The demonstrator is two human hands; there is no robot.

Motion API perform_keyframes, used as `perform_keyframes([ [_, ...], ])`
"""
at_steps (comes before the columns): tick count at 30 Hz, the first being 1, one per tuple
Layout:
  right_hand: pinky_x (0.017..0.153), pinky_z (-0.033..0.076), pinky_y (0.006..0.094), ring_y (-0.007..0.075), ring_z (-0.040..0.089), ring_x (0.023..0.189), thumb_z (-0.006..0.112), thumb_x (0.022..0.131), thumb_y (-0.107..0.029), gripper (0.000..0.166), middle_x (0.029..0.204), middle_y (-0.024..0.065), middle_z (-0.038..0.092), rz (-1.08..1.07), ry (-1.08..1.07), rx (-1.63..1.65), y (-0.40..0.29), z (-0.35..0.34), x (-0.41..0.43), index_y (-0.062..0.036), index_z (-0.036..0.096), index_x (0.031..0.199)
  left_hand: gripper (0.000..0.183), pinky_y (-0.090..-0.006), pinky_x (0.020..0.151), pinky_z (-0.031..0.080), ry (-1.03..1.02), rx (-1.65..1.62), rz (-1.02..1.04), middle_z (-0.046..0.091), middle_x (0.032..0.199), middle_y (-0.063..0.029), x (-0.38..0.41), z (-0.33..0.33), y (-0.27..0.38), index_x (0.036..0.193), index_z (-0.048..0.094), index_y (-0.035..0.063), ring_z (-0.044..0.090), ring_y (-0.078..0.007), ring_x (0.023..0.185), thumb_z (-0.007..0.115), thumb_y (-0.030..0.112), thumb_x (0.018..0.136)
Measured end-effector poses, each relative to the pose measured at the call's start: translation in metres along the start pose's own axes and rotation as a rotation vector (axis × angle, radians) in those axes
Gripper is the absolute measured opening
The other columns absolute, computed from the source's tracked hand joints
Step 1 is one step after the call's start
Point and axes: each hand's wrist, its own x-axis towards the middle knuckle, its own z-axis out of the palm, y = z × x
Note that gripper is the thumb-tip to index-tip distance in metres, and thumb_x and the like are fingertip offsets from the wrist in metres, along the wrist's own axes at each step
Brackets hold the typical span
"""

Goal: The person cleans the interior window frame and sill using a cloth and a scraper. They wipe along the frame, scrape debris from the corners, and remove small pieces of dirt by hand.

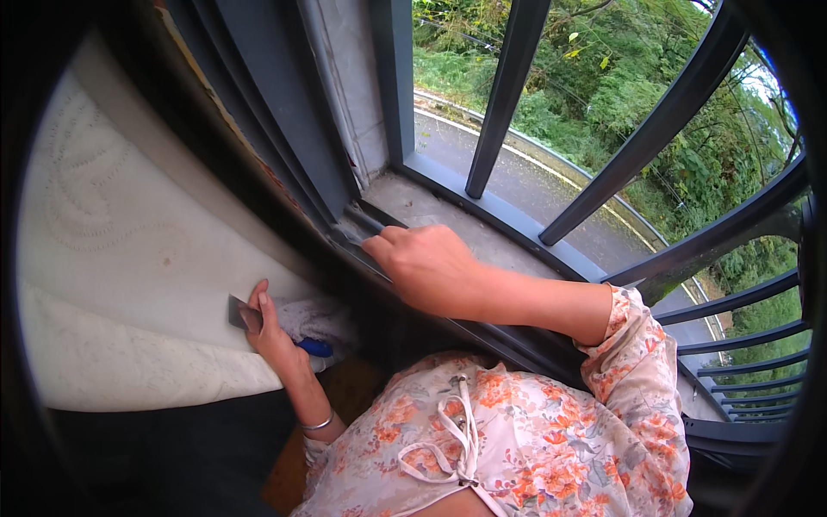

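My left hand (279, 339) grips a scraper with a flat metal blade (236, 313) that sticks out past the fingers. A blue handle end (316, 348) shows on the other side of the wrist. Bunched against that hand is a greyish cloth (320, 318); whether the fingers hold it too is hidden. My right hand (423, 262) is closed at the corner of the dark window track (381, 265), its fingertips pinching a slim grey item (367, 223), blurred and partly covered, whose kind I cannot make out.
A dark metal window frame (271, 97) rises at the upper left. Beyond the track lies a concrete sill (446, 216), bounded by dark guard bars (581, 161); a road and trees are outside. Pale patterned fabric (148, 258) spreads at the left.
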Motion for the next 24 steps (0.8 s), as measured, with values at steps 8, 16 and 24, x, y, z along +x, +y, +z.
perform_keyframes([
  [8, 0.058, 0.053, 0.042, 0.0335, 0.067, 0.072, 0.064, 0.079, -0.001, 0.031, 0.088, 0.0129, 0.065, 0.153, 0.201, 0.209, 0.007, -0.032, -0.026, -0.0016, 0.065, 0.11, 0.032, -0.0356, 0.117, 0.024, -0.006, -0.01, -0.021, 0.059, 0.13, -0.0108, -0.001, 0.002, 0.001, 0.118, 0.07, -0.0016, 0.043, -0.0204, 0.129, 0.063, 0.024, 0.1],
  [16, 0.056, 0.051, 0.0338, 0.0233, 0.064, 0.071, 0.06, 0.081, -0.007, 0.018, 0.082, 0.0087, 0.055, 0.093, 0.011, -0.253, 0.009, -0.028, -0.026, -0.0026, 0.058, 0.099, 0.03, -0.0367, 0.116, 0.025, 0.001, -0.008, -0.009, 0.064, 0.121, -0.009, -0.001, 0.009, 0.002, 0.117, 0.067, -0.0029, 0.048, -0.0199, 0.122, 0.062, 0.021, 0.1],
  [24, 0.048, 0.049, 0.0297, 0.0189, 0.062, 0.066, 0.062, 0.078, -0.009, 0.02, 0.078, 0.0071, 0.054, 0.015, -0.037, -0.432, 0.006, -0.009, -0.006, -0.0005, 0.057, 0.095, 0.03, -0.0357, 0.114, 0.028, 0.005, -0.026, -0.027, 0.065, 0.121, -0.0081, 0.0, 0.005, -0.003, 0.12, 0.066, -0.0027, 0.049, -0.0192, 0.12, 0.062, 0.02, 0.1],
])
